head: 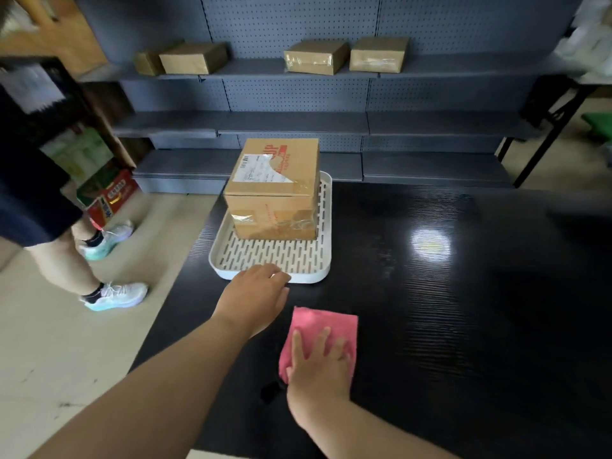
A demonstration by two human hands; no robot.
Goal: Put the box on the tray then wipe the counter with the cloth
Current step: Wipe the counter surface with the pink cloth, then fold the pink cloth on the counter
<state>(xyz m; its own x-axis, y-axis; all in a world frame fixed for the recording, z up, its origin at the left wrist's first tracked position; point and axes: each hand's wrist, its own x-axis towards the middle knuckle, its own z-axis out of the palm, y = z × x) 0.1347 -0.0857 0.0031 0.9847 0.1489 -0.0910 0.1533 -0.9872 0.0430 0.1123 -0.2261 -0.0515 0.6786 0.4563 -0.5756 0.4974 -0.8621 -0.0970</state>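
The box [275, 190] sits on the tray [271, 256]. The left hand [255, 296] touches the tray's near rim; whether it grips, I cannot tell. The right hand [318, 362] lies flat, fingers spread, on the cloth [314, 318] on the counter [430, 309].

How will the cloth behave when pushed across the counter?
Likely floppy: the cloth lies thin and flat under the right hand, so its free far edge may bunch or fold. Probably light, so it needs the spread fingers' pressure to move as one piece. The counter looks glossy, so it should slide easily.
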